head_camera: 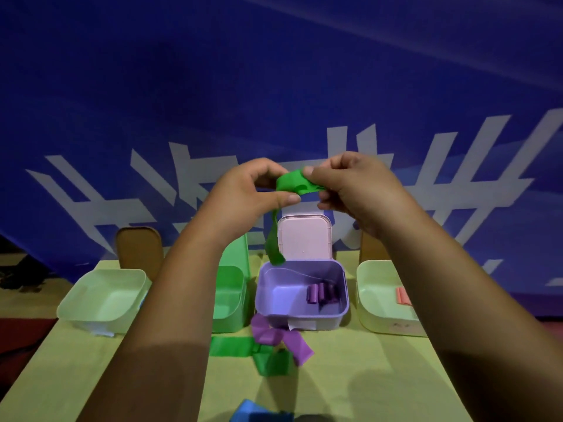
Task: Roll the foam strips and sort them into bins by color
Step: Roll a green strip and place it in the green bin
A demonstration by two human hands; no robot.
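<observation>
Sorting stood partly done on the yellow table: purple rolls lay in the purple bin and a coral roll in the pale right bin. Above them, the left hand and right hand pinched a half-rolled green foam strip between thumbs and fingertips, its tail dangling over the purple bin. A loose green strip, a purple strip and a blue strip awaited rolling. The left forearm partly hid the green bin.

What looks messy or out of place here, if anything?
Nothing looks damaged. A crumpled purple strip lies unrolled across loose green strips on the table in front of the purple bin. The held green strip, pinched by the left hand and right hand, dangles its tail at that bin's rim, the wrong colour.
</observation>
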